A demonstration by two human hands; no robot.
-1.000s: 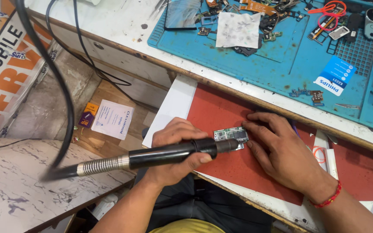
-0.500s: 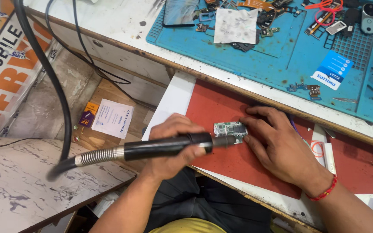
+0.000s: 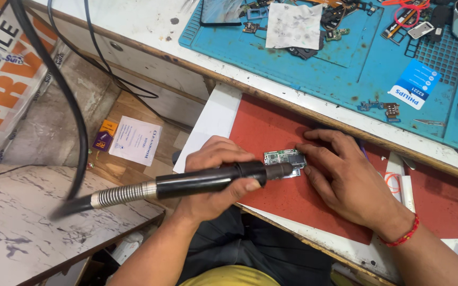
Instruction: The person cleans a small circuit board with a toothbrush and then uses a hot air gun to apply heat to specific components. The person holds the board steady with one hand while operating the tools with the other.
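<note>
- Since the earlier frame, left hand [image 3: 216, 177] and its black hot-air wand with ribbed metal collar [image 3: 186, 185] sit slightly lower; nozzle remains over the small green circuit board [image 3: 281, 158].
- Left hand is closed around the wand; right hand [image 3: 345, 180] lies open and flat, fingertips pinning the board.
- Judgement: keep the nozzle just above the board, fingers clear of heat.
- Board lies flat on the red mat [image 3: 271, 127], components up, near the counter [image 3: 149, 21] edge.
</note>
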